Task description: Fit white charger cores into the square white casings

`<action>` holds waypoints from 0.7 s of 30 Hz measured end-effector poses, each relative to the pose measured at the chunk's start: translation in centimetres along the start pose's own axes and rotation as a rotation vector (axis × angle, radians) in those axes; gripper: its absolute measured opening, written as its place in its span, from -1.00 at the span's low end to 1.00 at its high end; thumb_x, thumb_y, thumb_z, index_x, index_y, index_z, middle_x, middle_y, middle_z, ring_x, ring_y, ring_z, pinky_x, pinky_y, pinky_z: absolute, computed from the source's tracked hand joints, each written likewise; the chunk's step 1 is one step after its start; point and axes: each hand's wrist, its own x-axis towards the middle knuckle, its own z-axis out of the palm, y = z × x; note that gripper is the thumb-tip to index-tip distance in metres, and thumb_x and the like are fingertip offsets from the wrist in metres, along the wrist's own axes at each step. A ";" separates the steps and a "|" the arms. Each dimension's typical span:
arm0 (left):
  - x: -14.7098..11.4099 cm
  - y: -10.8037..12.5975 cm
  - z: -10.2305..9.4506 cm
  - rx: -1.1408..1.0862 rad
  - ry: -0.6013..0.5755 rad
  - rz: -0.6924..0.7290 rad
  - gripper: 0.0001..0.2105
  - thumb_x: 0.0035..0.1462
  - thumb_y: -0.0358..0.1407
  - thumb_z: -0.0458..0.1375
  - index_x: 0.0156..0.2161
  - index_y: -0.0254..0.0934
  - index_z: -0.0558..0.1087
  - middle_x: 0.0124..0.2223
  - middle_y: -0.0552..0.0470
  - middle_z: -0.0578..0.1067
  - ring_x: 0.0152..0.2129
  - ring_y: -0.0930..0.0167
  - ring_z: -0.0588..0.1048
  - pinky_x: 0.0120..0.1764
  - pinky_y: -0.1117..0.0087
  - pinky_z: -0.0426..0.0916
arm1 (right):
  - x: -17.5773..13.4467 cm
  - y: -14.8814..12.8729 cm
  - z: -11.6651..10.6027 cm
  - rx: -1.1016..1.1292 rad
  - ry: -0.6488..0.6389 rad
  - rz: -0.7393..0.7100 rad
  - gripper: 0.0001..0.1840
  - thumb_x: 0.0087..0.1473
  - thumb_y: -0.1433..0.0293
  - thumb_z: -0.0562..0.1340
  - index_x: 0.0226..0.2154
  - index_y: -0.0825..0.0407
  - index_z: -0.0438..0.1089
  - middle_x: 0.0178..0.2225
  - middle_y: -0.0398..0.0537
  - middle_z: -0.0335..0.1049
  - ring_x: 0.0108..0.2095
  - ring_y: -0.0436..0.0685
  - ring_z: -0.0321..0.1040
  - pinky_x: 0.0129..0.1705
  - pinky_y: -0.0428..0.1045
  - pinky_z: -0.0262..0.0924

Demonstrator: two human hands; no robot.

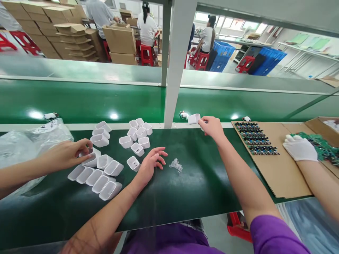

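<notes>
My left hand (151, 163) hovers low over the green table, fingers apart and holding nothing. Just right of it lies a small pile of clear plastic bits (176, 165). A white casing with two slots (134, 163) is close to its wrist side. My right hand (212, 127) reaches to the far table edge, fingers pinched at the right end of a white plastic casing (194, 119). A small circuit board with a white part (183, 115) rests just left of that casing. Several more white casings (141, 132) stand grouped beyond my left hand.
From the left, another person's hand (75, 151) touches rows of white casings (102, 184) beside a clear plastic bag (50, 134). At right, a co-worker's gloved hand (300, 147) rests by green circuit boards (321, 146) on cardboard (278, 173). A white post (176, 63) rises ahead.
</notes>
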 end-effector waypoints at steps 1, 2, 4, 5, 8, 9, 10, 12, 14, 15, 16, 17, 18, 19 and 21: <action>0.1 -0.1 0.0 0.014 -0.002 -0.004 -0.66 0.15 -0.17 0.02 -0.04 -0.30 0.40 -0.19 -0.04 0.49 -0.46 0.46 0.42 -0.46 0.45 0.36 | 1.9 0.0 -0.2 -0.032 -0.006 0.028 -0.77 0.11 0.39 0.14 -0.51 0.06 0.42 -0.67 -0.18 0.34 -0.65 0.02 0.33 -0.42 -0.11 0.19; 0.1 -0.1 -0.1 0.026 -0.004 -0.010 -0.66 0.15 -0.16 0.02 -0.05 -0.30 0.40 -0.22 -0.03 0.49 -0.47 0.46 0.42 -0.47 0.45 0.35 | 3.7 0.0 -0.3 -0.063 -0.015 0.059 -0.77 0.10 0.41 0.14 -0.53 0.07 0.41 -0.69 -0.17 0.31 -0.64 0.04 0.33 -0.44 -0.11 0.17; 0.2 -0.1 0.0 0.043 -0.008 -0.025 -0.66 0.14 -0.14 0.03 -0.06 -0.30 0.40 -0.26 -0.02 0.50 -0.49 0.47 0.42 -0.47 0.46 0.34 | 6.5 -0.2 0.1 -0.094 -0.037 0.097 -0.78 0.09 0.44 0.15 -0.54 0.07 0.41 -0.71 -0.16 0.28 -0.63 0.05 0.34 -0.47 -0.11 0.15; 0.2 -0.1 0.0 0.050 -0.010 -0.030 -0.66 0.14 -0.14 0.03 -0.07 -0.31 0.41 -0.28 -0.01 0.50 -0.50 0.47 0.42 -0.48 0.46 0.33 | 7.5 -0.4 0.4 -0.105 -0.049 0.111 -0.79 0.08 0.44 0.15 -0.53 0.07 0.41 -0.71 -0.16 0.28 -0.63 0.05 0.34 -0.48 -0.10 0.15; 0.2 0.1 0.2 0.067 -0.016 -0.047 -0.64 0.11 -0.11 0.05 -0.10 -0.32 0.41 -0.34 0.01 0.50 -0.52 0.47 0.42 -0.49 0.46 0.32 | 9.3 -1.1 1.7 -0.106 -0.091 0.122 -0.81 0.06 0.45 0.18 -0.55 0.06 0.41 -0.70 -0.16 0.28 -0.64 0.06 0.35 -0.46 -0.08 0.18; 0.2 0.1 0.2 0.071 -0.017 -0.048 -0.64 0.10 -0.11 0.05 -0.11 -0.33 0.42 -0.35 0.01 0.50 -0.53 0.47 0.42 -0.49 0.46 0.31 | 9.6 -1.3 2.0 -0.097 -0.106 0.118 -0.81 0.06 0.45 0.20 -0.56 0.06 0.40 -0.70 -0.17 0.28 -0.64 0.07 0.35 -0.45 -0.07 0.19; 0.1 0.1 0.3 0.077 -0.016 -0.047 -0.64 0.10 -0.10 0.05 -0.12 -0.33 0.43 -0.36 0.01 0.50 -0.53 0.47 0.42 -0.48 0.46 0.31 | 9.7 -1.5 2.2 -0.084 -0.118 0.111 -0.80 0.05 0.45 0.21 -0.57 0.06 0.39 -0.70 -0.17 0.27 -0.65 0.07 0.34 -0.44 -0.07 0.20; 0.1 0.1 0.3 0.093 -0.013 -0.038 -0.65 0.11 -0.10 0.05 -0.14 -0.34 0.44 -0.37 0.01 0.50 -0.54 0.48 0.42 -0.48 0.46 0.31 | 9.4 -1.9 2.5 -0.041 -0.118 0.084 -0.79 0.07 0.43 0.21 -0.57 0.06 0.36 -0.70 -0.18 0.27 -0.66 0.05 0.32 -0.43 -0.06 0.20; 0.0 0.0 0.2 0.121 -0.021 -0.021 -0.67 0.12 -0.12 0.05 -0.14 -0.33 0.45 -0.37 0.01 0.50 -0.53 0.48 0.41 -0.47 0.47 0.31 | 8.6 -2.1 2.4 0.027 -0.092 0.045 -0.79 0.12 0.38 0.18 -0.53 0.06 0.35 -0.66 -0.18 0.30 -0.68 0.02 0.30 -0.43 -0.06 0.21; 0.0 -0.1 0.2 0.142 -0.037 -0.012 -0.68 0.13 -0.13 0.05 -0.14 -0.32 0.46 -0.37 0.01 0.50 -0.53 0.48 0.41 -0.46 0.47 0.31 | 7.9 -2.1 2.3 0.070 -0.080 0.024 -0.80 0.14 0.36 0.16 -0.49 0.06 0.34 -0.62 -0.18 0.33 -0.68 0.00 0.29 -0.43 -0.07 0.21; 0.0 -0.1 0.1 0.166 -0.058 -0.001 -0.70 0.15 -0.15 0.05 -0.15 -0.31 0.46 -0.36 0.02 0.51 -0.52 0.49 0.41 -0.46 0.47 0.32 | 7.0 -2.0 2.3 0.119 -0.077 0.003 -0.81 0.15 0.34 0.15 -0.45 0.06 0.33 -0.58 -0.18 0.36 -0.68 -0.02 0.28 -0.45 -0.08 0.21; -0.1 -0.1 0.1 0.193 -0.079 0.011 -0.71 0.16 -0.16 0.04 -0.15 -0.30 0.47 -0.36 0.02 0.51 -0.51 0.49 0.40 -0.45 0.47 0.32 | 6.0 -1.8 2.3 0.168 -0.084 -0.016 -0.83 0.16 0.33 0.14 -0.41 0.05 0.32 -0.53 -0.17 0.38 -0.69 -0.04 0.28 -0.48 -0.09 0.21; -0.2 -0.1 0.0 0.227 -0.094 0.024 -0.72 0.18 -0.17 0.03 -0.16 -0.30 0.47 -0.36 0.02 0.52 -0.51 0.48 0.41 -0.44 0.47 0.33 | 4.8 -1.6 2.3 0.214 -0.102 -0.035 -0.84 0.16 0.32 0.13 -0.38 0.05 0.30 -0.50 -0.17 0.40 -0.68 -0.05 0.29 -0.52 -0.10 0.20; -0.3 0.0 0.1 0.269 -0.104 0.039 -0.73 0.19 -0.18 0.02 -0.17 -0.29 0.47 -0.37 0.02 0.52 -0.50 0.48 0.41 -0.44 0.47 0.33 | 3.4 -1.3 2.5 0.265 -0.128 -0.052 -0.85 0.16 0.30 0.12 -0.36 0.04 0.28 -0.48 -0.17 0.41 -0.67 -0.05 0.30 -0.56 -0.12 0.18; -0.6 0.2 0.2 0.381 -0.097 0.083 -0.75 0.19 -0.20 0.02 -0.19 -0.28 0.48 -0.37 0.03 0.53 -0.49 0.47 0.44 -0.42 0.47 0.35 | 0.4 -0.4 3.0 0.399 -0.202 -0.079 -0.82 0.13 0.25 0.14 -0.35 0.03 0.24 -0.48 -0.18 0.39 -0.67 -0.04 0.31 -0.62 -0.14 0.16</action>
